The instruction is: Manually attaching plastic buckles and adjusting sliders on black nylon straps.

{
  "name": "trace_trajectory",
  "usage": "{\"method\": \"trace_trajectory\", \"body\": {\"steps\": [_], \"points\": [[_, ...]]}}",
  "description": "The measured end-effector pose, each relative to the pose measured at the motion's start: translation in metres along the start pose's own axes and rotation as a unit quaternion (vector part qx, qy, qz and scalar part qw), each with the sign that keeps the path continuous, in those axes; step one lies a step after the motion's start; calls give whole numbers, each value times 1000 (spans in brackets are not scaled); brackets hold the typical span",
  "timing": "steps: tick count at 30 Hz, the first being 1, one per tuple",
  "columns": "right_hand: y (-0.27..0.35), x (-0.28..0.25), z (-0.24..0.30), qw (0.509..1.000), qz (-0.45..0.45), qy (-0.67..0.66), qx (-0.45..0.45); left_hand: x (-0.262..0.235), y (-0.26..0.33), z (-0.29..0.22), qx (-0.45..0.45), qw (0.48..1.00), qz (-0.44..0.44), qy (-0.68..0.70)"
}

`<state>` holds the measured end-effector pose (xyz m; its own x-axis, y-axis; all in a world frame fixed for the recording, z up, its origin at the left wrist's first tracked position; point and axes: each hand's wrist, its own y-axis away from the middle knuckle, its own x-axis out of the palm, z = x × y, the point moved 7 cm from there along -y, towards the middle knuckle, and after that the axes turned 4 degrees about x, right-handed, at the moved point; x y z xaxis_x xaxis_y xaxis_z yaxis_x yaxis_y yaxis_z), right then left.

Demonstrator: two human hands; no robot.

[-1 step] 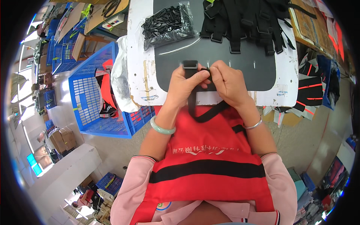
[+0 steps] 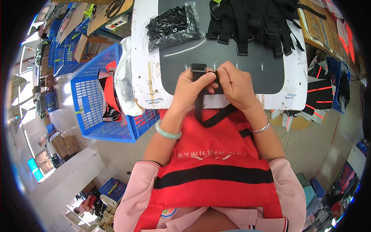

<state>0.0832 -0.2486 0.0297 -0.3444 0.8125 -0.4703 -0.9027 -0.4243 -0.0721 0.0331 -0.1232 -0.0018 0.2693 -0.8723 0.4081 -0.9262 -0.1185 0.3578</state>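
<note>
Black strap [image 2: 199,105] hangs in a loop between the left hand [image 2: 186,88] and the right hand [image 2: 237,84], at the near edge of the table [image 2: 295,71], with a black buckle [image 2: 198,67] just past the left fingers. The left hand is half curled, thumb pressed on the strap. The right finger and thumb pinch close on the strap, but I cannot tell which part. It seems best to hold the left side steady, keep the strap flat, and move the right side gently so nothing twists
</note>
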Motion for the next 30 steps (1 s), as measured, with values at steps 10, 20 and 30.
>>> {"method": "trace_trajectory", "body": {"steps": [10,20,30], "points": [[0,-3,15,997,-27,-61,-48,5,4,-13,85,987,2,-134],[10,3,-32,903,90,-351,232,-2,5,-24,47,993,66,-89],[18,24,-13,795,310,-439,282,21,38,-19,-82,937,339,-37]]}}
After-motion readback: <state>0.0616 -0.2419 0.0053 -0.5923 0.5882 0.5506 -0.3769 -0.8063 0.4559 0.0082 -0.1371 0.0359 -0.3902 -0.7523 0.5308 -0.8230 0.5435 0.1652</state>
